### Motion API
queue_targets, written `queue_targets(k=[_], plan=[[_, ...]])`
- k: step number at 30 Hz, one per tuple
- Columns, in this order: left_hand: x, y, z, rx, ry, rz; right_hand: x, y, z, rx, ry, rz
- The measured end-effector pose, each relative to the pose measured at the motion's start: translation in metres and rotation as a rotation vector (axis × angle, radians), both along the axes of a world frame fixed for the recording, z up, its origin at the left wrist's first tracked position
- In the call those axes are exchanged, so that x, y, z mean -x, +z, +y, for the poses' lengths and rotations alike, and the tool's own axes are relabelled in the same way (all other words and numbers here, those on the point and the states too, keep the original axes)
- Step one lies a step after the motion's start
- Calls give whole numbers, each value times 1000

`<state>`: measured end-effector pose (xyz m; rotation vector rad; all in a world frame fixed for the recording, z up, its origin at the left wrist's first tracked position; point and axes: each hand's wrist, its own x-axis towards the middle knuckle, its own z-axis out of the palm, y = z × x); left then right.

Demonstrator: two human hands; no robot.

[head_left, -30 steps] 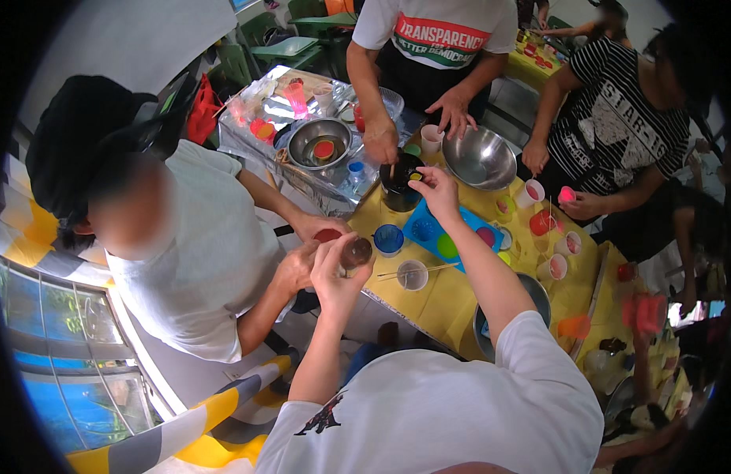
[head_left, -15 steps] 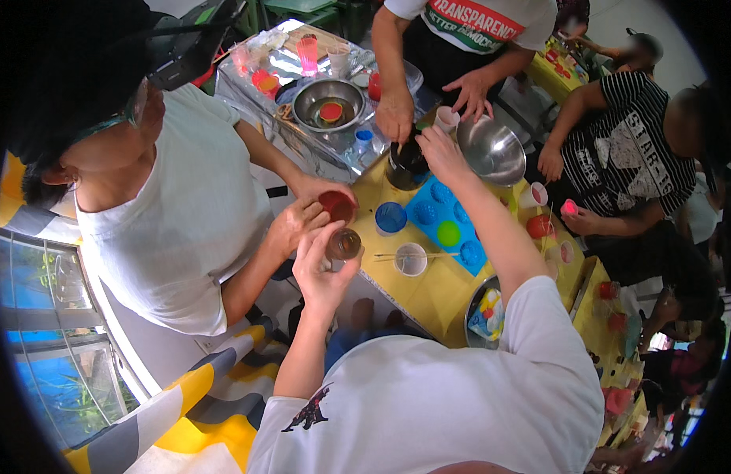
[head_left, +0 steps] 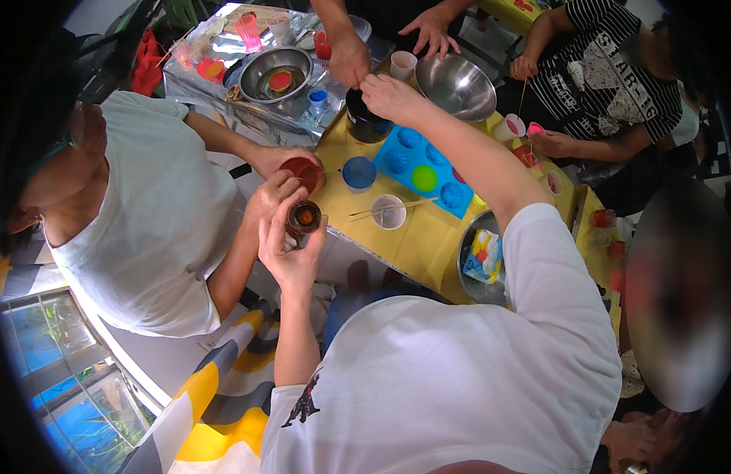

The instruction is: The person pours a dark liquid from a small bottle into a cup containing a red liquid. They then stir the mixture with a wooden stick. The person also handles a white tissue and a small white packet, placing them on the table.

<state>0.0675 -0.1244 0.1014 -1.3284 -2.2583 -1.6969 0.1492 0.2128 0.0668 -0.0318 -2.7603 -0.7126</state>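
Dark brown in colour, a small round container (head_left: 304, 216) is gripped between the thumb and fingers of the left hand (head_left: 285, 253), its open end turned toward the camera. It is held off the table edge, just beside a red cup (head_left: 302, 168) held by a co-worker (head_left: 136, 229) on the left. The right hand (head_left: 393, 100) is extended across the yellow table (head_left: 417, 245) to a dark pot (head_left: 364, 125); its fingertips are drawn together, but whether they grip anything cannot be told. Between the hands stands a blue cup (head_left: 359, 174). Nearer the wearer, thin sticks (head_left: 365, 214) lie across a white cup (head_left: 389, 216). Beside these, a blue mould (head_left: 409, 154) holds a green piece (head_left: 424, 178) in one cavity. Markings: large white lettering covers a striped shirt (head_left: 610, 79) on the right; a dark figure (head_left: 304, 404) is printed on the wearer's white shirt (head_left: 444, 379). A steel bowl (head_left: 488, 292) contains a coloured packet (head_left: 484, 257), its print too small to read.
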Motion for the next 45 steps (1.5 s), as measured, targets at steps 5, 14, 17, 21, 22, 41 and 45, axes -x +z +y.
queue_targets(k=[5, 14, 17, 21, 22, 41, 45], plan=[[-2, 2, 3, -36, -12, 9, -6, -27, 10, 536, -222, 272], [-8, 8, 21, -54, -132, 100, -40, -16, -47, 1692, -333, 1027], [-10, 6, 29, 21, -180, 44, -58, 0, -102, 1875, -198, 1078], [-12, 6, 44, 17, -266, 16, -85, 25, -163, 1636, -230, 1014], [-13, 7, 48, 10, -283, 22, -90, 28, -172, 1627, -232, 1026], [-15, 33, 61, 147, -343, 237, -108, 54, -212, 1350, -229, 1091], [-7, 32, 62, 116, -341, 335, -104, 52, -213, 1337, -237, 1089]])
